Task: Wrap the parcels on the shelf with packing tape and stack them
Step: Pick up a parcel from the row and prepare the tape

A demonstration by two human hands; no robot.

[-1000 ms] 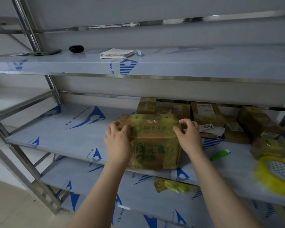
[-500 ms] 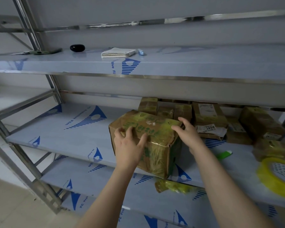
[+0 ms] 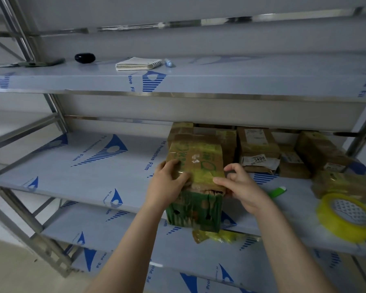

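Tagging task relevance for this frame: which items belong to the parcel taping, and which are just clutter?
Job: green-printed brown cardboard parcel gripped by left hand and right hand; yellow packing tape roll; brown taped parcels behind.
Idle: white spiral notebook, black oval object, blue-capped pen, green plastic tool, purpose unclear.

Arms extended forward, left grip [image 3: 167, 187] and right grip [image 3: 243, 190] clasping.

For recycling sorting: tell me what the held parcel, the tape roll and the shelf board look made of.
The parcel: brown cardboard, matte, crumpled at a torn edge, under glossy yellowish tape. The tape roll: translucent yellow plastic film, shiny. The shelf board: probably steel, judging by the bright bare edge, covered in pale film printed PE Protective Film.
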